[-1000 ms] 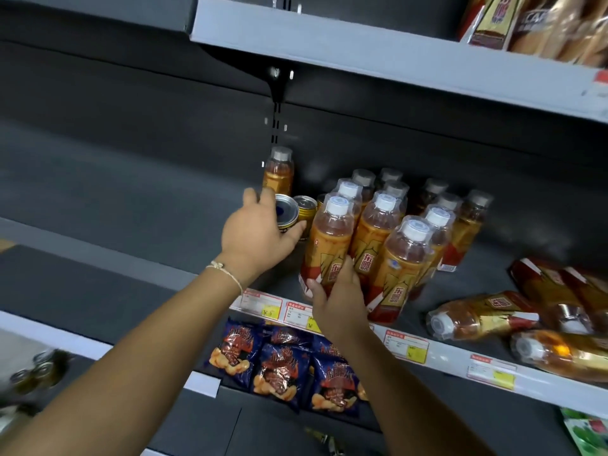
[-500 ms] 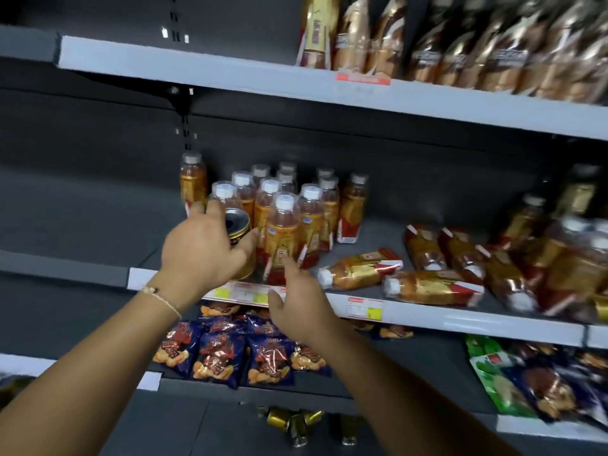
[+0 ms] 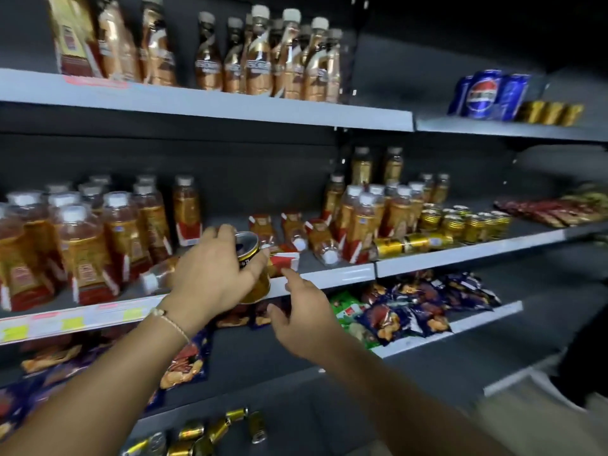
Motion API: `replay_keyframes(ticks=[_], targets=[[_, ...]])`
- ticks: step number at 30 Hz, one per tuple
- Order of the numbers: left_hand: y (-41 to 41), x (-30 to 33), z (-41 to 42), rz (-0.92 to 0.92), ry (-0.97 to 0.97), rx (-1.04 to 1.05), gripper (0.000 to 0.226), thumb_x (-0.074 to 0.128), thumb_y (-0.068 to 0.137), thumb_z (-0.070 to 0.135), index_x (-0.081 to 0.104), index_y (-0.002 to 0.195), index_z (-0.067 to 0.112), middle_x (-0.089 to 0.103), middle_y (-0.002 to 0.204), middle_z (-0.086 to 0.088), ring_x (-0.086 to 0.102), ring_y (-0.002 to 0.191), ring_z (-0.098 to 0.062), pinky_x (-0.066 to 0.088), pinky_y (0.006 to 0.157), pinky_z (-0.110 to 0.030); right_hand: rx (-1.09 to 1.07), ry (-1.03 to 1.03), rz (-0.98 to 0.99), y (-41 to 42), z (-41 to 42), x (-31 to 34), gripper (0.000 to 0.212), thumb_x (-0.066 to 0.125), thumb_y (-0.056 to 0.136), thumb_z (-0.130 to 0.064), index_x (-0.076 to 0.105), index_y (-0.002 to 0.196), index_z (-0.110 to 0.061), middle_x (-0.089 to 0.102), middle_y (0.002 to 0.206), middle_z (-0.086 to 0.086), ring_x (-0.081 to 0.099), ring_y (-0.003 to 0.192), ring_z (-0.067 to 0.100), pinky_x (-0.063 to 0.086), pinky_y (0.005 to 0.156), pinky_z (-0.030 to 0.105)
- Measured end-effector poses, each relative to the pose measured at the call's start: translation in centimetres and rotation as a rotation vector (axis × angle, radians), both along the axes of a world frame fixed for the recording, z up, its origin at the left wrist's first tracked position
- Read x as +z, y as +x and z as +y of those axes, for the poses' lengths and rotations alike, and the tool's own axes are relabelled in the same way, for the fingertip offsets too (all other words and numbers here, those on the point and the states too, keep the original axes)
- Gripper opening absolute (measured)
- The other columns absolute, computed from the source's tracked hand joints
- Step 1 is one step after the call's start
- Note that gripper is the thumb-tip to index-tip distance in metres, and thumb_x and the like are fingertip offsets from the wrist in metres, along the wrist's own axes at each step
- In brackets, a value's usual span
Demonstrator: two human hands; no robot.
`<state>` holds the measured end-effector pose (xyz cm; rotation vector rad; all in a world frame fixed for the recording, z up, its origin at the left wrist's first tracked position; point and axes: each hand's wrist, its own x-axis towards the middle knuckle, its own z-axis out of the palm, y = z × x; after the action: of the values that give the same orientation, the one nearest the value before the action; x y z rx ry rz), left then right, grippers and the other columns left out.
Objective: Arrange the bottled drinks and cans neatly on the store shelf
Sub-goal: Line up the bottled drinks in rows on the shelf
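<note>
left hand [image 3: 214, 274] grasps a gold can [image 3: 253, 268] just in front of the middle shelf [image 3: 329, 278] edge; right hand [image 3: 302, 320] below that edge, fingers released, holding nothing.

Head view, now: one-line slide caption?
Left hand grips a gold can at the middle shelf edge; open right hand reaches alongside.

So there's a gold can [image 3: 251, 268] with a black band and silver top, held tilted in front of the middle shelf [image 3: 342, 276]. Amber tea bottles [image 3: 85, 245] with white caps stand upright on the left of it, another bunch [image 3: 365, 218] to the right, and a few [image 3: 296, 230] lie flat between. Small gold cans [image 3: 460, 220] stand further right, two [image 3: 411, 243] tipped over.
</note>
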<state>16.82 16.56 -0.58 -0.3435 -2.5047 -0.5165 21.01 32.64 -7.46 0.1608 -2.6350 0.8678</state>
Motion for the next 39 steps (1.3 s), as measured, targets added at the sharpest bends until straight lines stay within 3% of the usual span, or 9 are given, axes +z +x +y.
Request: replay_keyframes(ticks=[9, 15, 18, 20, 23, 26, 29, 32, 39], targets=[[1.5, 0.1, 11.6, -0.002, -0.023, -0.276, 0.053, 0.043, 0.085, 0.07, 0.049, 0.106, 0.022, 0.055, 0.107, -0.006, 0.061, 0.092, -0.03, 0.045, 0.066, -0.034, -0.179, -0.045, 0.003, 4.1, 10.8, -0.5, 0.072, 0.06, 0.092, -0.047, 0.029, 0.153, -0.024, 0.05, 0.142, -0.001, 0.046, 0.13, 0.018, 0.041, 0.102, 0.029], [0.7, -1.3, 19.5, -0.032, 0.01, -0.44, 0.05, 0.041, 0.085, 0.071, 0.045, 0.105, 0.025, 0.052, 0.1, 0.001, 0.058, 0.089, -0.022, 0.042, 0.065, -0.032, -0.269, -0.073, 0.021, 5.7, 16.1, -1.5, 0.063, 0.063, 0.088, -0.049, 0.04, 0.144, -0.03, 0.057, 0.127, -0.007, 0.052, 0.115, 0.015, 0.047, 0.094, 0.032], [0.1, -2.3, 24.0, -0.031, 0.02, -0.499, 0.049, 0.037, 0.084, 0.072, 0.043, 0.1, 0.026, 0.047, 0.095, 0.005, 0.053, 0.081, -0.017, 0.039, 0.062, -0.029, -0.327, -0.075, 0.059, 5.9, 19.6, -2.2, 0.047, 0.064, 0.089, -0.046, 0.047, 0.131, -0.036, 0.059, 0.116, -0.012, 0.052, 0.104, 0.011, 0.043, 0.079, 0.016], [-0.7, -2.8, 27.2, -0.034, 0.021, -0.543, 0.048, 0.036, 0.084, 0.071, 0.043, 0.098, 0.026, 0.049, 0.093, 0.005, 0.051, 0.077, -0.014, 0.037, 0.06, -0.028, -0.358, -0.083, 0.066, 5.6, 22.3, -2.4, 0.041, 0.065, 0.088, -0.045, 0.049, 0.126, -0.04, 0.06, 0.111, -0.016, 0.052, 0.101, 0.007, 0.043, 0.077, 0.017], [-2.4, -3.0, 32.0, -0.03, 0.022, -0.587, 0.045, 0.039, 0.086, 0.069, 0.043, 0.099, 0.026, 0.048, 0.093, 0.004, 0.047, 0.077, -0.014, 0.034, 0.061, -0.028, -0.396, -0.053, 0.049, 4.4, 26.5, -2.5, 0.036, 0.063, 0.087, -0.049, 0.051, 0.12, -0.042, 0.059, 0.108, -0.02, 0.052, 0.1, 0.005, 0.046, 0.08, 0.023], [-4.7, -2.4, 36.8, -0.041, 0.017, -0.616, 0.045, 0.042, 0.088, 0.066, 0.043, 0.102, 0.023, 0.046, 0.095, 0.002, 0.042, 0.075, -0.014, 0.029, 0.056, -0.028, -0.431, -0.082, 0.057, 2.0, 30.5, -2.0, 0.031, 0.062, 0.085, -0.049, 0.053, 0.113, -0.041, 0.061, 0.103, -0.018, 0.055, 0.094, 0.005, 0.043, 0.073, 0.013], [-7.3, -1.2, 41.3, -0.031, 0.024, -0.622, 0.041, 0.046, 0.088, 0.064, 0.04, 0.096, 0.024, 0.049, 0.096, 0.0, 0.042, 0.073, -0.014, 0.024, 0.052, -0.026, -0.468, -0.09, 0.038, -1.1, 34.4, -0.9, 0.035, 0.063, 0.084, -0.047, 0.055, 0.114, -0.029, 0.064, 0.102, -0.011, 0.059, 0.092, 0.012, 0.05, 0.076, 0.028], [-9.9, 0.0, 45.3, -0.021, 0.026, -0.601, 0.049, 0.047, 0.087, 0.064, 0.047, 0.108, 0.019, 0.053, 0.105, -0.005, 0.05, 0.078, -0.02, 0.03, 0.055, -0.026, -0.504, -0.065, 0.014, -4.4, 38.0, 0.2, 0.035, 0.067, 0.086, -0.044, 0.053, 0.113, -0.026, 0.064, 0.104, -0.007, 0.059, 0.095, 0.016, 0.051, 0.078, 0.036], [-14.3, 1.3, 50.7, -0.018, 0.071, -0.551, 0.056, 0.046, 0.089, 0.063, 0.046, 0.119, 0.016, 0.051, 0.118, -0.011, 0.061, 0.091, -0.027, 0.041, 0.061, -0.029, -0.522, -0.085, 0.065, -10.5, 43.6, 1.4, 0.046, 0.071, 0.085, -0.039, 0.048, 0.121, -0.024, 0.061, 0.107, -0.006, 0.058, 0.09, 0.013, 0.044, 0.065, 0.021]])
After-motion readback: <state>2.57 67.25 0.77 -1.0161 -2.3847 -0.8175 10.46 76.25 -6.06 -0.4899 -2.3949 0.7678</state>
